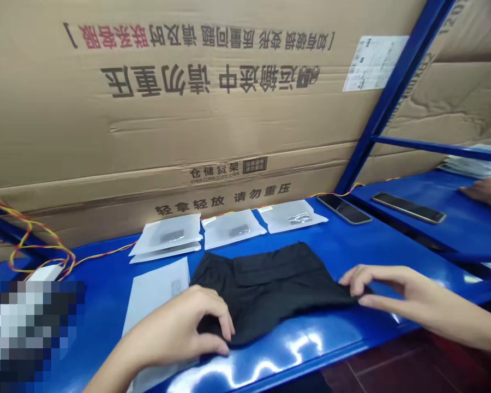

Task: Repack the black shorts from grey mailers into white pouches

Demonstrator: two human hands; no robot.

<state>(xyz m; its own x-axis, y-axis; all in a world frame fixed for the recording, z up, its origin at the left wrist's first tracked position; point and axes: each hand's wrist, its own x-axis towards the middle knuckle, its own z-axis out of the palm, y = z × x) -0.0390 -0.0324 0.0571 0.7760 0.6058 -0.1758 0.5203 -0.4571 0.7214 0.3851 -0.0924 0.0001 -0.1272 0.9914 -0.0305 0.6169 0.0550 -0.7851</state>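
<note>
A black cloth garment (276,284) lies on the blue table in front of me, with a folded band across its upper part. My left hand (192,325) is curled over its near left corner, the cloth between thumb and fingers. At the right end, my right hand (396,286) pinches the garment's edge, thumb below and fingers above. A flat frosted plastic bag (147,295) lies partly under my left forearm. Behind the garment, several frosted bags (233,229) sit in a row, each with a dark patch.
A large cardboard sheet (213,125) stands behind the blue table (331,245). Two phones (343,209) (409,207) lie to the right, near a blue post (393,98). Twisted wires (28,234) loop at the left. Another person's hand (485,194) rests on the neighbouring table.
</note>
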